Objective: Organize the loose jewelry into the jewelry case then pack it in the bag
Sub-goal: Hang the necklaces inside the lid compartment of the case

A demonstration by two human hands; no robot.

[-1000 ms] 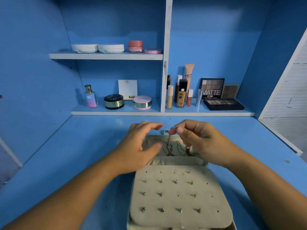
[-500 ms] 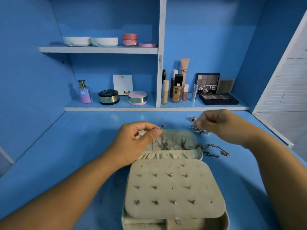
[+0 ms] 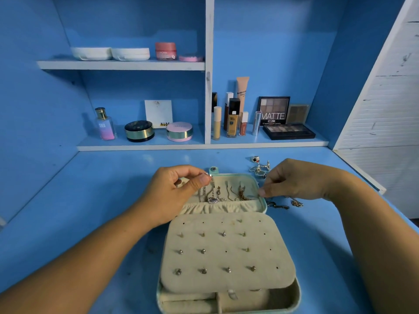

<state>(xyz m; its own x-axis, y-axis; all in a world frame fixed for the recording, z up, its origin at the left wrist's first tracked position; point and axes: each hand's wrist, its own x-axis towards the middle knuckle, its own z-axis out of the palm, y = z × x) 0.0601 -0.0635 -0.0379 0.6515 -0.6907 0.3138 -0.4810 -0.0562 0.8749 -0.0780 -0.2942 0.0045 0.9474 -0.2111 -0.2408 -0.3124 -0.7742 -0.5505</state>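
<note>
At the jewelry case [image 3: 235, 175] lid, the left hand [image 3: 172, 191] is pinching a light, limp necklace [image 3: 213, 200] by its top end; the right hand [image 3: 294, 180], beside loose chains [image 3: 278, 205], is showing no readable grip.

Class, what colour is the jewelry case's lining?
The lining is cream; the head view shows it.

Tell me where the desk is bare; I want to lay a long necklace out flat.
Widest bare patch: the desk left of the jewelry case, out to the left wall. A narrower strip runs between the case's far rim and the lower shelf. Right of the case is crowded: rings and chains lie around the right hand.
</note>
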